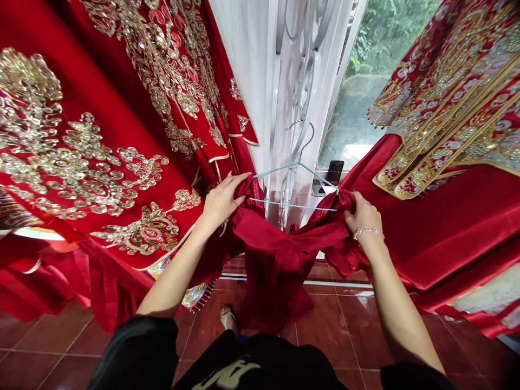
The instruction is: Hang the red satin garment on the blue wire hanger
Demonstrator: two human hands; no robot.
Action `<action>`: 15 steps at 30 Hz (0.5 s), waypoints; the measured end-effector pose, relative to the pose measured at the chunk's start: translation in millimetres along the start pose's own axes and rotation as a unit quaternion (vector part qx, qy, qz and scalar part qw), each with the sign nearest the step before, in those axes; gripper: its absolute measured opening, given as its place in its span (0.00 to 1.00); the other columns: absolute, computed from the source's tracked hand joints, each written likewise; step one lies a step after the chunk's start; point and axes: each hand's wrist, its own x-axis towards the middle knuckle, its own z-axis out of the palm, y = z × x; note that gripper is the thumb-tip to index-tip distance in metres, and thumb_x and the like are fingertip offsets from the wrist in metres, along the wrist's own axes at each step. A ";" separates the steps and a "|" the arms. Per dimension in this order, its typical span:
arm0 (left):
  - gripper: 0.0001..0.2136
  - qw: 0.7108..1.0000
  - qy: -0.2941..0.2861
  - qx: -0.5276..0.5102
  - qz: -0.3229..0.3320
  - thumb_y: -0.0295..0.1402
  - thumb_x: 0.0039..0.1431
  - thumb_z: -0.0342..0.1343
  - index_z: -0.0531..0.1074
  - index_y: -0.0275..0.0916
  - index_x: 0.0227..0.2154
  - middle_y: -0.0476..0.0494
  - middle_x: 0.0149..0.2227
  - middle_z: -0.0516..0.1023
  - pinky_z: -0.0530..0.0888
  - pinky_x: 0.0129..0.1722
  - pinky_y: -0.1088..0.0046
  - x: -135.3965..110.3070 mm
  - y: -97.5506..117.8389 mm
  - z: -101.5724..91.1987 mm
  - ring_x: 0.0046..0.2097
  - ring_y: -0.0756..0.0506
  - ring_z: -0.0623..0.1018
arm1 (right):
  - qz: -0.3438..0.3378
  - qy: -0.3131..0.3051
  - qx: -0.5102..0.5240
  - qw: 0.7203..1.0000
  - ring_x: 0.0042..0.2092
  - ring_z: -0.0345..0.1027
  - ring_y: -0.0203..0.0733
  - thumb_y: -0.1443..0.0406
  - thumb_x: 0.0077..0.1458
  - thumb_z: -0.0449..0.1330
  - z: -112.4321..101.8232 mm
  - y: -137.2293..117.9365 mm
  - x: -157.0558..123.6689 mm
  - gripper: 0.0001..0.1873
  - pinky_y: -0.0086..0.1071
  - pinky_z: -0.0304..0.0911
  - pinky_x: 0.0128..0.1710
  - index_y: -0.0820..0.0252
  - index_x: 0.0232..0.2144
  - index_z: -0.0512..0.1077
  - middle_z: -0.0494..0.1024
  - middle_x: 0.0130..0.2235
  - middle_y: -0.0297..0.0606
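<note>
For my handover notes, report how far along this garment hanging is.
Done: gold-embroidered red robes already hang on both sides. In hand: the left hand and right hand grip a red satin garment at the ends of a pale blue wire hanger. Left: the garment still needs hanging, as the hanger's hook catches on nothing.

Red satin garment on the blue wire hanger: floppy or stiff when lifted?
Likely very floppy: the red satin garment sags in loose folds. Probably slippery too, given its glossy sheen, so it may slide off the thin light-blue wire hanger. Seems light: the left hand gathers its side without visible strain.
</note>
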 end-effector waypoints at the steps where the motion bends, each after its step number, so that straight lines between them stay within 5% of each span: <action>1: 0.30 1.000 0.002 0.001 -0.002 0.28 0.61 0.54 0.59 0.49 0.66 0.48 0.65 0.68 0.73 0.60 0.59 -1.1 1.9 0.8 0.68 0.40 0.64 | 0.007 -0.002 -0.010 1.000 0.44 0.75 0.56 0.70 0.55 0.53 -0.8 -2.8 -1.2 0.23 0.41 0.67 0.39 0.61 0.53 0.70 0.79 0.47 0.52; 8: 0.33 0.993 0.059 0.096 -0.031 0.26 0.60 0.48 0.54 0.43 0.69 0.36 0.65 0.65 0.72 0.60 0.53 -4.5 21.3 12.6 0.69 0.31 0.61 | 0.058 -0.033 -0.120 0.991 0.36 0.76 0.51 0.70 0.59 0.51 -10.4 -20.4 -5.3 0.18 0.37 0.65 0.34 0.60 0.51 0.70 0.81 0.39 0.52; 11: 0.33 0.985 0.010 0.170 -0.032 0.25 0.61 0.44 0.50 0.41 0.70 0.25 0.60 0.68 0.76 0.51 0.48 4.5 26.9 11.3 0.62 0.25 0.70 | 0.056 -0.060 -0.149 0.985 0.39 0.78 0.52 0.70 0.61 0.50 -16.8 -22.4 -3.5 0.21 0.35 0.66 0.34 0.60 0.55 0.67 0.81 0.42 0.53; 15: 0.27 0.967 -0.074 0.245 0.010 0.27 0.65 0.34 0.58 0.38 0.66 0.22 0.47 0.75 0.78 0.41 0.51 17.7 28.2 -4.3 0.48 0.27 0.79 | 0.006 -0.083 -0.193 0.978 0.47 0.77 0.54 0.71 0.63 0.47 -29.4 -25.5 5.1 0.22 0.36 0.69 0.38 0.62 0.59 0.64 0.80 0.47 0.56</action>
